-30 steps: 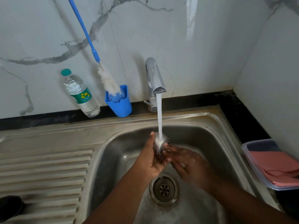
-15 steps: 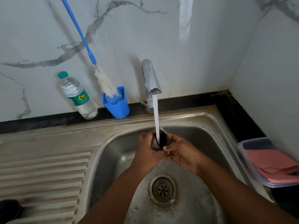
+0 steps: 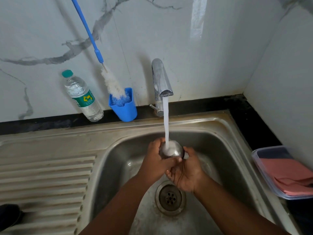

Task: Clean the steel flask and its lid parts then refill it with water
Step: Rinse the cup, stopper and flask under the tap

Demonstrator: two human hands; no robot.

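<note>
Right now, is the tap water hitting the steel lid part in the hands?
Touching. The head view shows the water stream landing on the steel lid part and foaming white there.

White marble-look wall panels with grey veins [image 3: 186, 48] meet in a corner at the right, and a bright vertical streak of light reflects off the back panel. A black stone bench [image 3: 237, 106] runs along their foot and carries a stainless steel sink [image 3: 118, 138], whose ribbed draining board [image 3: 45, 175] lies to the left of the basin. A round perforated drain [image 3: 170, 198] sits in the basin floor. A chrome tap [image 3: 160, 78] stands at the back rim.
</note>
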